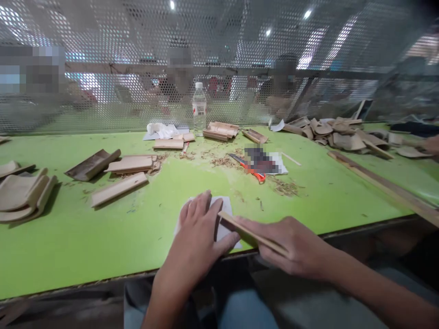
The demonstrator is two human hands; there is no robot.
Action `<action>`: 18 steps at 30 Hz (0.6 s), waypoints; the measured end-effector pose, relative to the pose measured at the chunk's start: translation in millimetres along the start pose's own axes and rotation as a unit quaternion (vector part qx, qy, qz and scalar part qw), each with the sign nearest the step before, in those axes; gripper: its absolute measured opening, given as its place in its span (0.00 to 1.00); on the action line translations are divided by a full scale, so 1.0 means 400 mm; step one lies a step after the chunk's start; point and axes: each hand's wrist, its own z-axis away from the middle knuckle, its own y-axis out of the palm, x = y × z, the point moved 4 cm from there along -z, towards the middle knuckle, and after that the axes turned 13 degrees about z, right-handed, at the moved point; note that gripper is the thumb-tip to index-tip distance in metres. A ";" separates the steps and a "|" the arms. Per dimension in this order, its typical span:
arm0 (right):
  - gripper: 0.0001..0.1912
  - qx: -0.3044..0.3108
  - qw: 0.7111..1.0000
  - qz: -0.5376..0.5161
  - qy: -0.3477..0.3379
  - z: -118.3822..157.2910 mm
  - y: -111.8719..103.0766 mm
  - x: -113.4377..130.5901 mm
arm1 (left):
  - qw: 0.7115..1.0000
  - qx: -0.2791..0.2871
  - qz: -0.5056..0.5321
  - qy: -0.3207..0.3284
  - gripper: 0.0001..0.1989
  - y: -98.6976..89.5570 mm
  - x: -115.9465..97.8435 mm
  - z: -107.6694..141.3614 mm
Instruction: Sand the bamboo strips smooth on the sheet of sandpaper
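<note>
My left hand [197, 228] lies flat, palm down, on a white sheet [224, 208] near the table's front edge, fingers stretched out and thumb apart. The sheet could be paper or sandpaper; I cannot tell which. Just to its right, my right hand [288, 242] is closed around a bamboo piece [254, 235]. Seen on its narrow edge, the piece slants with its far end over the sheet, close to my left thumb and forefinger. Beyond my hands rests an orange and black utility knife [252, 171] amid bamboo shavings [284, 186].
Curved bamboo pieces lie at left [120, 188] and in a heap at back right [343, 132]. A water bottle [199, 109] stands by the perforated screen [137, 100], near crumpled tissue [163, 131]. A long wooden strip [380, 183] crosses the right edge. Another person's hand [431, 145] shows far right.
</note>
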 end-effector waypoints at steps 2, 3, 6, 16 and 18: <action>0.34 -0.004 0.996 0.058 -0.071 0.011 0.004 0.009 | 0.999 0.047 -0.001 0.012 0.38 0.001 0.009 0.001; 0.33 -0.006 0.992 0.074 -0.101 0.013 0.003 0.005 | 0.998 0.063 -0.001 0.023 0.40 0.000 0.012 0.003; 0.30 -0.018 0.975 0.135 -0.178 0.009 -0.014 -0.027 | 0.995 0.077 -0.008 0.057 0.40 -0.010 0.012 0.012; 0.38 0.059 0.953 0.184 -0.234 -0.011 -0.049 -0.052 | 0.990 0.114 -0.017 0.076 0.43 -0.025 0.013 0.023; 0.39 0.051 0.951 0.198 -0.231 -0.011 -0.057 -0.044 | 0.990 0.122 -0.025 0.072 0.45 -0.028 0.013 0.023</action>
